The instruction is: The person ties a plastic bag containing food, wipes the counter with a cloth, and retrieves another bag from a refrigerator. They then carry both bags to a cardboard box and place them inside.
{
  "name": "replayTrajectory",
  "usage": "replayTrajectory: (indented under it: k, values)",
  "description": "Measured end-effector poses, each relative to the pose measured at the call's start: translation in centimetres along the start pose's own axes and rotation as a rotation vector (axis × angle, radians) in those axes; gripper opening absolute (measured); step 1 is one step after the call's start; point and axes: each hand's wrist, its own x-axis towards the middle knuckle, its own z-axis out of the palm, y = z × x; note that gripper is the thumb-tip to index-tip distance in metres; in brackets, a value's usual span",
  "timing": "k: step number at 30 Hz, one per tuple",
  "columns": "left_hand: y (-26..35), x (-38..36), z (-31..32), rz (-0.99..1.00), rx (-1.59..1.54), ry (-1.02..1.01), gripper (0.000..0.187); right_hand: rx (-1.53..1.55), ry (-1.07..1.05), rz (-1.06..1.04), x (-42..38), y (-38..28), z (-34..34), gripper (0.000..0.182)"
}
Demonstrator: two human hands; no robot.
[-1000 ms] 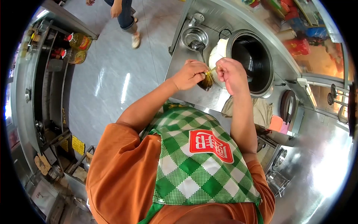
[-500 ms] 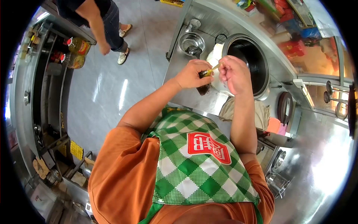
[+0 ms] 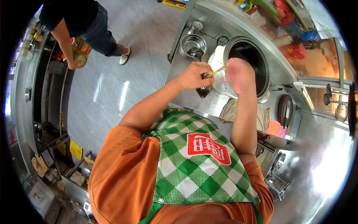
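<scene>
My left hand [image 3: 195,75] is closed round the gathered neck of a small plastic bag [image 3: 204,91] with dark contents, which hangs below the fingers. A thin yellowish strip [image 3: 219,70] runs from the bag's neck to my right hand [image 3: 240,76]. That hand, blurred by motion, pinches the strip's far end in front of a large dark-lined pot [image 3: 258,63]. Behind the bag stands a white container [image 3: 220,80]. A steel bowl [image 3: 193,44] holding a dark ladle sits just beyond my left hand.
Another person [image 3: 87,28] stands on the floor at the upper left, one arm hanging by oil bottles [image 3: 80,48]. A beige cloth [image 3: 229,112] lies at the counter's near edge. A perforated shaker [image 3: 196,26] is behind the bowl. Shelves [image 3: 37,86] line the left.
My right hand has moved slightly right, and the strip between my hands looks longer. The bag has swung a little. The other person has moved left, towards the bottles.
</scene>
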Motion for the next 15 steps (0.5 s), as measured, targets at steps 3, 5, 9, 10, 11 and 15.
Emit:
replayTrajectory:
  k: [3, 5, 9, 10, 11, 15]
  values:
    - [-0.2, -0.1, 0.0, 0.006, 0.005, 0.000, 0.016, -0.008, -0.024, -0.009, 0.0, -0.1, -0.2, 0.008]
    - [-0.2, -0.1, 0.0, 0.009, 0.011, -0.003, 0.016, 0.084, -0.077, 0.064, 0.0, -0.3, -0.3, 0.005]
    - [0.1, -0.1, -0.3, -0.021, 0.037, -0.034, 0.017, 0.203, -0.037, 0.248, -1.0, -2.5, 1.5, 0.011]
    - [0.1, -0.2, -0.3, -0.020, 0.048, -0.047, 0.017, 0.140, 0.007, 0.240, -1.2, -2.7, 1.9, 0.014]
    - [0.1, -0.3, -0.4, -0.018, 0.058, -0.059, 0.018, 0.096, -0.074, 0.254, -1.1, -2.5, 1.8, 0.016]
    - [0.4, -0.2, -0.5, 0.029, 0.124, -0.090, 0.020, 0.078, -0.227, 0.295, -1.3, -3.6, 2.3, 0.020]
